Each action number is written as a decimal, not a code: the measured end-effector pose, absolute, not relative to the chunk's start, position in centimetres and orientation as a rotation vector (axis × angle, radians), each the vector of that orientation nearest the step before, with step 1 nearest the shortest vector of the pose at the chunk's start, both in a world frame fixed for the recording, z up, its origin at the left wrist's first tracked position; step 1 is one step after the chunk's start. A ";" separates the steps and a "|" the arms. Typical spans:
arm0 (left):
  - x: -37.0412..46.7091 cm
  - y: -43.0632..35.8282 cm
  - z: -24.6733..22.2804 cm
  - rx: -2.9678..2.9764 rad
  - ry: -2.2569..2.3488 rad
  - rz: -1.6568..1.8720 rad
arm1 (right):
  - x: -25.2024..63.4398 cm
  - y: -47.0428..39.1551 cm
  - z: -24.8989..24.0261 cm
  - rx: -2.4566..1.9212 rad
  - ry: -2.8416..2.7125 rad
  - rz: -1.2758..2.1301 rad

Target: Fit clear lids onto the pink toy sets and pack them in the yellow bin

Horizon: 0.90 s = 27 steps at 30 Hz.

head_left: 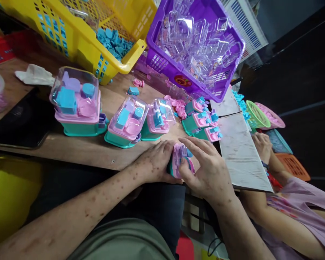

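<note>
At the table's front edge, my left hand [158,162] is wrapped round the left side of a small pink and green toy box [178,159]. My right hand [208,166] lies over the same box from the right, fingers on its top and thumb at its front. Blue and purple pieces show between the hands. To the left stand boxes with clear covers: a large one [77,103], a second [128,122] and a third [159,117]. Behind my right hand are several boxes without covers [202,121], beside a pile of pink pieces [178,107].
A yellow basket [83,43] holds blue pieces; a purple basket [196,50] holds clear covers. A black tray [18,119] lies at left. At right, another person's hand [262,146] is near green [257,113] and orange [294,166] baskets. A blue piece [133,91] lies mid-table.
</note>
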<state>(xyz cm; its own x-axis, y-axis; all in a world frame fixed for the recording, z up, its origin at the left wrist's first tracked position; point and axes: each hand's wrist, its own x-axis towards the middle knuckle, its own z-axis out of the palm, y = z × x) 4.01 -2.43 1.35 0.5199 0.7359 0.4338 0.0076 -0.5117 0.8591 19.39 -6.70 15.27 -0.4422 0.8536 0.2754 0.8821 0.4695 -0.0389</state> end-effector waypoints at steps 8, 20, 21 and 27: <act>4.2 -2.6 1.4 1.896 0.637 1.035 | 19.8 -6.6 15.2 -1.502 -2.451 -0.090; 4.2 -2.7 1.1 1.932 0.660 1.033 | 21.5 -7.0 13.7 -1.534 -2.437 0.147; 4.2 -2.7 1.0 1.932 0.658 1.043 | 21.6 -7.1 13.6 -1.532 -2.449 0.148; 4.9 -2.4 0.9 1.943 0.671 1.012 | 21.5 -7.0 14.1 -1.666 -2.532 0.079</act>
<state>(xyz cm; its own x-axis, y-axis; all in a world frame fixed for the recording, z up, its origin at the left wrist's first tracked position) 4.88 -2.42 0.93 0.5338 0.7441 0.4018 0.0804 -0.5176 0.8519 21.54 -7.02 14.11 -0.3919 0.9179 0.0623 0.9122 0.3965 -0.1034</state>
